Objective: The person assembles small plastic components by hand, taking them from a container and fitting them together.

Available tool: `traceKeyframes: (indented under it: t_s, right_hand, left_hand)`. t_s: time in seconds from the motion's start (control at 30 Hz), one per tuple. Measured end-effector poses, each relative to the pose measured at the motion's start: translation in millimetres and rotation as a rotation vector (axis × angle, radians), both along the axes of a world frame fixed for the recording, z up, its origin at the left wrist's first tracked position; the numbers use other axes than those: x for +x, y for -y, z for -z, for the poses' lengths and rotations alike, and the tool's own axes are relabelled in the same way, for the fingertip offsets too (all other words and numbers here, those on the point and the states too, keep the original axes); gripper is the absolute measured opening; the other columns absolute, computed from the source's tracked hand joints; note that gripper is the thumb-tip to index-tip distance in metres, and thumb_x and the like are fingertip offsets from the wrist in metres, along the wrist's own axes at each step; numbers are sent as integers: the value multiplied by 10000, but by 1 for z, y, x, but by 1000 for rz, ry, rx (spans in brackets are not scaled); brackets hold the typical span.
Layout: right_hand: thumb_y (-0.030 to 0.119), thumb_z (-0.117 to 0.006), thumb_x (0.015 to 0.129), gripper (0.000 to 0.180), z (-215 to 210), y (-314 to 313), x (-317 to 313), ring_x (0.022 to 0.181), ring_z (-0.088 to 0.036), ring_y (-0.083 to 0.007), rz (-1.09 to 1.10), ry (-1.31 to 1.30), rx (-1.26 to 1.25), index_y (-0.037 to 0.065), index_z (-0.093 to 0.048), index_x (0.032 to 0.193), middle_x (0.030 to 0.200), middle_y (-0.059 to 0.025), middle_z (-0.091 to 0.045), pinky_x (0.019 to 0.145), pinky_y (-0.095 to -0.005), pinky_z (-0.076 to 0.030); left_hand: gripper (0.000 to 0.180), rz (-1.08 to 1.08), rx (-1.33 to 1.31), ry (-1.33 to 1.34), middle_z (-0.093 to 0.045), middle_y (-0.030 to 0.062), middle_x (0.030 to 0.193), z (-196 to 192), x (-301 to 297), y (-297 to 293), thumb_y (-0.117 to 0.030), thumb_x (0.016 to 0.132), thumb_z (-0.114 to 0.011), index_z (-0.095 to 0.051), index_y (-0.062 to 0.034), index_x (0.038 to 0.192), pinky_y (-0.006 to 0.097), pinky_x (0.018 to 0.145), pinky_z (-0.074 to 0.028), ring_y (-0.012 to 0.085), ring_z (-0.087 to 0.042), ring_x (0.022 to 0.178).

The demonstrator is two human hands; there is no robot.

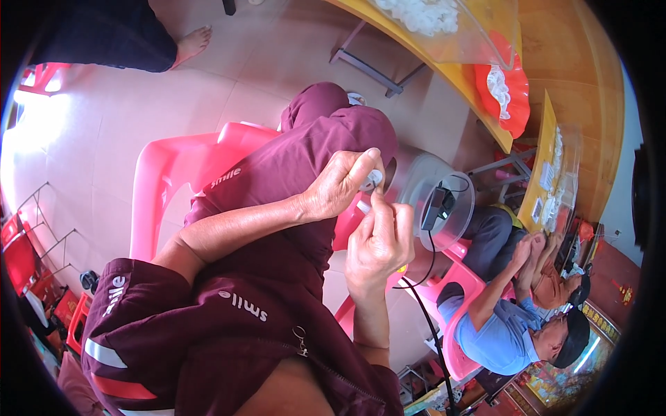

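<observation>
My left hand (336, 187) is closed around a small white rounded piece (374, 177), which shows at the fingertips with a dark mark or slot on its face. My right hand (380, 244) is closed too, its fingertips pinched together against the lower edge of that piece. Whether the right fingers also grip something tiny of their own is hidden. Both hands meet in the air above my maroon trouser leg (277, 166).
Right of my hands stands a clear round container (466, 215) with a black device (437, 208) and its cable. A yellow table (395, 31) bears a clear tray (510, 31) of white pieces and a red bowl (519, 104). Pink chairs (156, 173) and seated people (496, 336) are nearby.
</observation>
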State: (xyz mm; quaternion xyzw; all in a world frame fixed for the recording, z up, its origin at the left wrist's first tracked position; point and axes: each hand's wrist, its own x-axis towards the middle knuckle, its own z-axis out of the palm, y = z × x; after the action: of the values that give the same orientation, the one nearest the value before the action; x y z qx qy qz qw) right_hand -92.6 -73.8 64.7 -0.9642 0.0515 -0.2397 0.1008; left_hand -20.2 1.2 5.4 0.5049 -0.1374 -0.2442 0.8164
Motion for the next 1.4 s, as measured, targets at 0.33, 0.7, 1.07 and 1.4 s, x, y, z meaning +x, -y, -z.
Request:
traceKeyframes:
  t_s: [0.33,0.7,1.07,1.4]
  right_hand:
    - [-147,-639,641,266,1,2,3,576,-558,-211,-45,50,13,16,-677,848,698,-65,-511,490,-324,-435]
    - [-123,-627,656,256,1,-6,4,600,-555,-238,27,-42,-48,36,-665,853,715,-74,-482,505,-348,-440]
    - [-39,-621,707,165,7,-6,3,568,-485,-182,-41,-101,-328,16,-616,862,721,-57,-449,462,-279,-442]
    - [-48,-608,695,158,12,14,-3,566,-475,-176,-238,-90,-324,-11,-619,849,705,-61,-432,450,-281,-417]
  left_hand:
    - [383,27,25,113,-591,74,722,6,-1,-2,-212,1026,-283,-511,26,830,274,668,-463,136,-569,686]
    - [457,-121,67,127,-554,95,615,10,-7,7,-259,1019,-311,-534,30,743,309,588,-452,165,-519,568]
    - [468,-194,196,158,-554,118,584,6,-9,6,-269,1011,-333,-531,31,711,331,577,-453,213,-536,530]
    - [404,122,242,143,-538,89,596,-1,10,-8,-225,992,-364,-516,31,719,313,572,-442,167,-523,576]
